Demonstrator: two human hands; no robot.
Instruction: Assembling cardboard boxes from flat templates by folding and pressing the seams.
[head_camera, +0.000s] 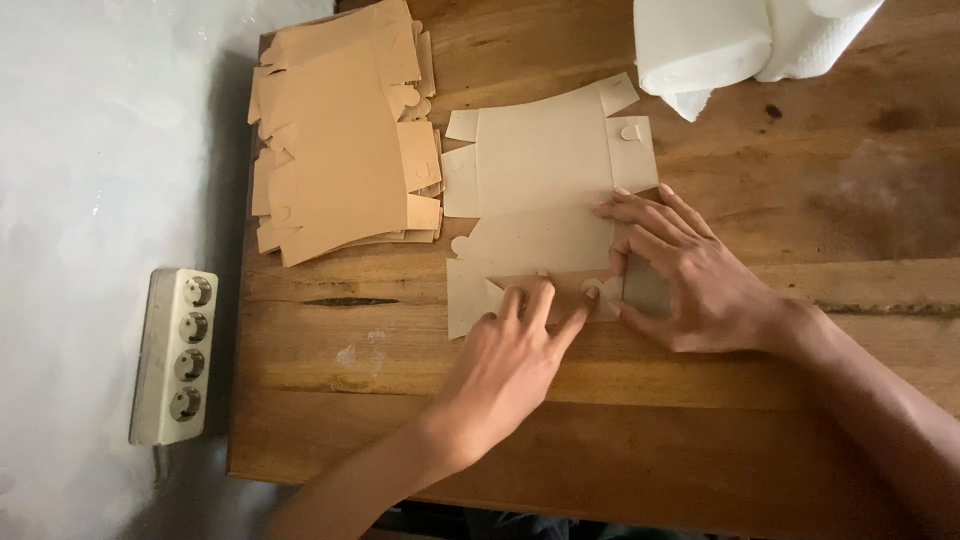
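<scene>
Pressing down with spread fingertips, the left hand (510, 360) rests on the near edge of a flat cardboard box blank (545, 190) lying on the wooden table (700, 400). Its fingers are stretched out, not curled around anything; they only push on the card near a small rounded tab (592, 290) at the blank's lower edge. The right hand (690, 280) lies just beside it, palm down, fingers fanned toward the left across the blank's lower right part. Its fingertips touch the card along a fold line, and the thumb sits low, close to the same rounded tab. Neither hand grasps the card; both are open and flat against it.

The blank is pale brown, cut with flaps and notches, and sits in the middle of the table, its far flaps pointing away from the person. To its left, close but apart, is an untidy stack of similar blanks (345, 140) in a warmer tan colour, reaching to the table's far left corner. At the far right edge of the table lie white paper towel rolls (730, 40), partly out of view. Off the table on the left, on the grey floor (90, 150), is a white power strip (175, 355) with four round sockets.
</scene>
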